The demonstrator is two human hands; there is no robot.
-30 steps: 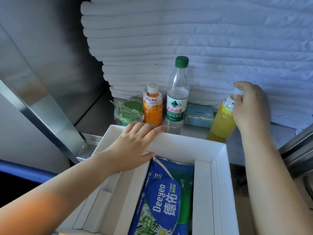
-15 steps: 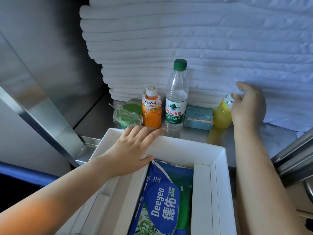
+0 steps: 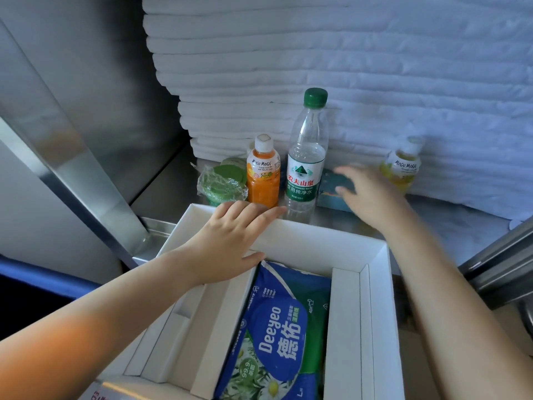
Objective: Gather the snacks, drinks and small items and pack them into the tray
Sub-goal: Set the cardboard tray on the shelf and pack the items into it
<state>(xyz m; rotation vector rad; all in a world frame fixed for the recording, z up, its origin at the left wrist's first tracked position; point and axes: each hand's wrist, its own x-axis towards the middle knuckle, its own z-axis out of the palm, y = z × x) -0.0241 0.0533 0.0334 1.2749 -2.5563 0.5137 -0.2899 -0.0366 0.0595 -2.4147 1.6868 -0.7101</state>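
A white divided tray [image 3: 383, 284] sits in front of me with a blue Deeyeo wipes pack [image 3: 277, 339] in its middle compartment. My left hand [image 3: 230, 241] rests flat on the tray's far left rim, holding nothing. My right hand [image 3: 366, 194], blurred and with fingers spread, hovers over a small teal box [image 3: 331, 197]. On the steel shelf behind stand an orange juice bottle [image 3: 263, 174], a green-capped water bottle [image 3: 305, 166], a wrapped green cup [image 3: 220, 184] and a yellow juice bottle [image 3: 401, 168] standing free at the right.
Stacked white towels [image 3: 288, 67] fill the back of the steel shelf [image 3: 450, 226]. A slanted metal post [image 3: 72, 168] rises at the left. A metal rail [image 3: 501, 264] sits at the right edge.
My right hand set the yellow juice bottle down farther back on the shelf, let go of it and moved left over the teal box. My left hand stayed on the tray rim.
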